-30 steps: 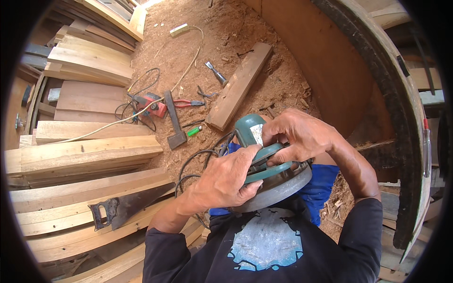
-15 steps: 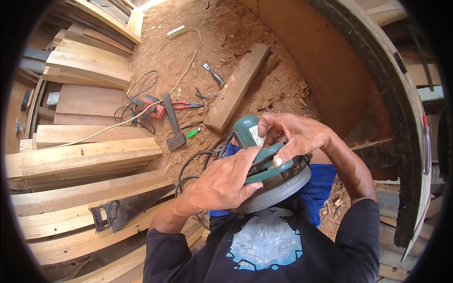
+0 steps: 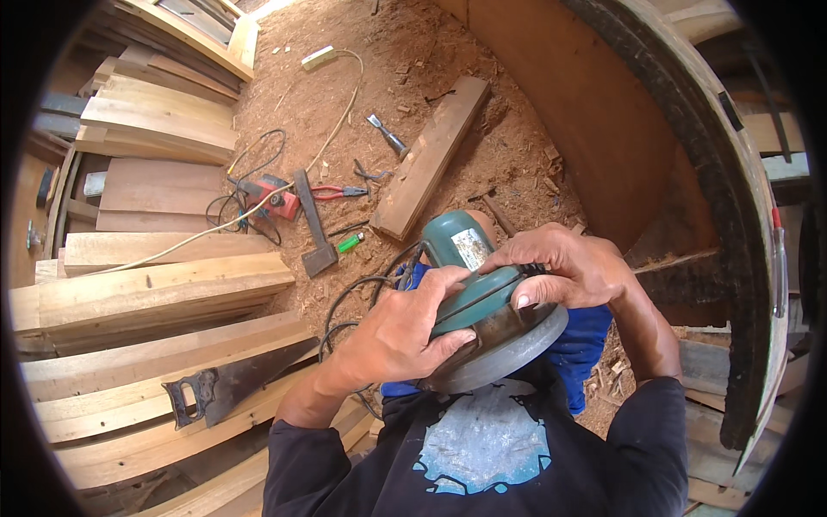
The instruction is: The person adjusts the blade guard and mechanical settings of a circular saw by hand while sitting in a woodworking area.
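On my lap lies a teal circular saw [image 3: 450,244] with a round grey guard [image 3: 508,351] toward my chest and a white label on its motor housing. My left hand [image 3: 409,323] wraps round the left end of its teal handle [image 3: 469,300], thumb on the near side. At the handle's other end my right hand [image 3: 568,269] is closed, with the thumb on the near side and the fingers over the top. What lies under the right fingers is partly hidden. A black cord [image 3: 332,323] loops beside the saw on the left.
Sawdust covers the ground ahead, where a thick board [image 3: 431,164], a chisel [image 3: 388,136], red pliers [image 3: 338,192], a hammer-like tool [image 3: 316,228], a green lighter [image 3: 350,242] and a red power tool [image 3: 277,200] lie. A handsaw [image 3: 215,392] rests on planks at left. A curved wooden wall [image 3: 603,103] rises right.
My right hand has come down onto the handle's right end, its raised fingers now lowered. My left hand has slid slightly left along the handle, and the saw has turned a little.
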The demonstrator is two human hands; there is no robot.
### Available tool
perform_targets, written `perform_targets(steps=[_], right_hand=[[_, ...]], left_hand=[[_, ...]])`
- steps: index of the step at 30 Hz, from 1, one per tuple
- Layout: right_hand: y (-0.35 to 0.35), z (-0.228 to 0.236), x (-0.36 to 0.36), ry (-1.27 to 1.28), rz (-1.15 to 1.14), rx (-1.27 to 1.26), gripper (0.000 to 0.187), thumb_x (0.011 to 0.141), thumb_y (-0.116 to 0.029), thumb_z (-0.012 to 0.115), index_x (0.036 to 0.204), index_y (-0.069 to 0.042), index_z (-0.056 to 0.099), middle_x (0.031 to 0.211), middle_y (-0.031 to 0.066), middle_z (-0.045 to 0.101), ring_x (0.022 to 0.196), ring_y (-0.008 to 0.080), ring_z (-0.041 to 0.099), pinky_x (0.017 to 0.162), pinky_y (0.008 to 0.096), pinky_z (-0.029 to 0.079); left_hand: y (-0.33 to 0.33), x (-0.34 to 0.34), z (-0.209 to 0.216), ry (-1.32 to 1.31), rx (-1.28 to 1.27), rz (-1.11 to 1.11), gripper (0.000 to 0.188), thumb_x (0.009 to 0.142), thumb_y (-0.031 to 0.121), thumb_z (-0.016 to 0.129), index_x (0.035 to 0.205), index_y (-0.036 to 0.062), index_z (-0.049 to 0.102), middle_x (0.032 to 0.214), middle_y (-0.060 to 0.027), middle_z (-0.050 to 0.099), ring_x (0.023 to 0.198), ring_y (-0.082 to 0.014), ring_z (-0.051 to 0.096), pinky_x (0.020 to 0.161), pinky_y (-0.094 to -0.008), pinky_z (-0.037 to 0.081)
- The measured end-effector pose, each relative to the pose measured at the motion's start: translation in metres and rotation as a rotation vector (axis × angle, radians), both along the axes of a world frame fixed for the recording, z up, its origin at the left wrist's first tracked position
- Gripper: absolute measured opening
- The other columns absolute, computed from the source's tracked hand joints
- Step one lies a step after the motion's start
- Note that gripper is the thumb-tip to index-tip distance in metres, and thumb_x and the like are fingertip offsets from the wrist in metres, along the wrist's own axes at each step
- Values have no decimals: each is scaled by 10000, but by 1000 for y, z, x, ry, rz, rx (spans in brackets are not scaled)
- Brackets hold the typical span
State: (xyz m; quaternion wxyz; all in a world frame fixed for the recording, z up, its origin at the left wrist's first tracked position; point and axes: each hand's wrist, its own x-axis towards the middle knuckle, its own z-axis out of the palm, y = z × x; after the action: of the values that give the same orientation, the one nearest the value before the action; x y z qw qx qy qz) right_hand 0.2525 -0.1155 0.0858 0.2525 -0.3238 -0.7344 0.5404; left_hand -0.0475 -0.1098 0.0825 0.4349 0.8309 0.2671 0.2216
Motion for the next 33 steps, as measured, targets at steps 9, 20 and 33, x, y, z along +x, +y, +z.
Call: perform_targets(steps=[9,20,33], right_hand=[[-21,-4,-21,-116,-222,391,503,1007,-377,735,1259,56,696,1036,284,740,984,499,714,815,532,564],[-21,-4,-36,-125,-261,468,522,998,-372,746,1284,60,679,1078,278,741,1000,500,713,829,539,570],[-24,-2,-27,-85,-177,433,555,877,-232,851,1332,27,667,1104,242,741,1062,476,705,872,530,563]], left_hand=[[4,6,9,137,52,-51,553,913,205,807,1332,13,500,929,-244,708,844,-503,711,709,-545,555],[20,2,5,136,-138,-126,516,895,164,793,1280,17,482,920,-258,690,878,-513,705,723,-525,547],[21,5,-1,120,-275,-254,622,903,145,763,1390,-14,411,1014,-271,703,952,-474,731,804,-502,559]])
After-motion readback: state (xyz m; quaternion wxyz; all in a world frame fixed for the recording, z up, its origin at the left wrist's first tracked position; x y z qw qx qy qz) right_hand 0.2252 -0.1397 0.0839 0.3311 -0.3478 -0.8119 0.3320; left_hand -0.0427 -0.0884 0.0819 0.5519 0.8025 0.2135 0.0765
